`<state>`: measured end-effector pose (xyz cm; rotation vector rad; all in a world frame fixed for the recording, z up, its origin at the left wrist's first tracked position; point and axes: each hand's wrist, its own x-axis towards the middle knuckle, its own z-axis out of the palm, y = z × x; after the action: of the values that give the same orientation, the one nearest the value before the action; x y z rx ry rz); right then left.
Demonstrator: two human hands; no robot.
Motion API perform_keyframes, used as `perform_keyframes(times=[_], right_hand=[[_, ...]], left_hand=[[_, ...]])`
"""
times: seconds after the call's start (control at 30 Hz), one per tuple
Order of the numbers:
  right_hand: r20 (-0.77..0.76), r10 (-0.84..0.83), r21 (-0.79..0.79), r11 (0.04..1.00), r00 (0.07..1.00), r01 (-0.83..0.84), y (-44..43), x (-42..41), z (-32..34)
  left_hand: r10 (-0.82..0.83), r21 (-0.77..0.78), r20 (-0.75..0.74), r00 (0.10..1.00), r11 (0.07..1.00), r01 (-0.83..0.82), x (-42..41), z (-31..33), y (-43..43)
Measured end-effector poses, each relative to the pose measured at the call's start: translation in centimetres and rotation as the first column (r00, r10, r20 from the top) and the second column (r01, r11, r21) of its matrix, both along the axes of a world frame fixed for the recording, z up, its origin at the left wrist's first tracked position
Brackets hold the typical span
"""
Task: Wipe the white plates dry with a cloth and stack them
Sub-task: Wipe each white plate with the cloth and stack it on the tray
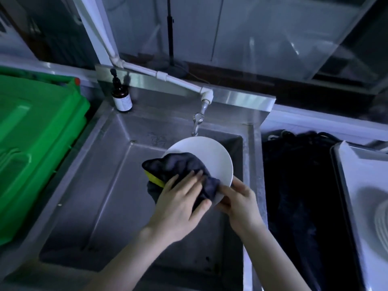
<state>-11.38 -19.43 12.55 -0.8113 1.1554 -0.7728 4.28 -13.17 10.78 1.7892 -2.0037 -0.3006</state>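
White plate [212,156], held tilted above the steel sink [105,185], just below the tap [197,120] at the plate's 12 o'clock. A dark cloth [180,164] with a yellow-green patch [155,177] covers the plate's face from 6 to 9 o'clock and hangs over its edge. The left hand [180,200] lies on the cloth, its fingers [189,179] straight and spread, pressing rather than clasping. The right hand [241,200] grips the rim at about 5 o'clock, thumb on the upper face; its other fingers are hidden beneath. The plate is judged stiff, brittle and moderately heavy, and slippery where wet; the rim is the sound place to hold it, with cloth between skin and glaze for extra friction. A brown pump bottle [121,97] stands at the sink's 11 o'clock corner, a green crate [35,131] at 9 o'clock, and a white tray [361,177] on the bench at 3 o'clock; its contents are too blurred to tell.
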Motion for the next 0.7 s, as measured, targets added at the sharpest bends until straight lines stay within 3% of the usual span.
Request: perform_keyframes(times=[0.1,0.27,0.4,0.5,0.6,0.7], right_hand=[[0.054,-0.007,0.004,1.0,0.999,0.007,0.8,-1.6,1.4],[0.076,0.066,-0.072,0.996,0.995,-0.061,2.3,-3.0,3.4],[0.094,-0.019,-0.122,0.992,0.995,0.031,1.1,-4.9,5.4],[0.168,-0.044,-0.133,0.989,0.985,0.067,0.5,-5.9,6.5],[0.175,0.018,-0.156,0.988,0.984,0.01,0.6,-6.0,6.9],[0.165,0.084,-0.168,0.984,0.983,-0.056,1.1,-6.2,6.8]], left_hand=[[-0.109,0.074,0.054,0.993,0.992,0.105,-1.7,1.0,-0.5],[0.066,0.159,0.237,0.969,0.982,-0.105,-1.1,2.6,-4.7],[0.19,0.016,0.271,0.944,0.979,-0.202,-1.4,4.6,-2.9],[0.08,-0.07,0.235,0.969,0.995,-0.066,-2.8,5.6,-0.2],[-0.136,-0.025,0.194,0.971,0.989,0.144,-4.5,5.7,0.1],[-0.19,-0.005,0.165,0.968,0.981,0.193,-4.3,6.6,-2.7]])
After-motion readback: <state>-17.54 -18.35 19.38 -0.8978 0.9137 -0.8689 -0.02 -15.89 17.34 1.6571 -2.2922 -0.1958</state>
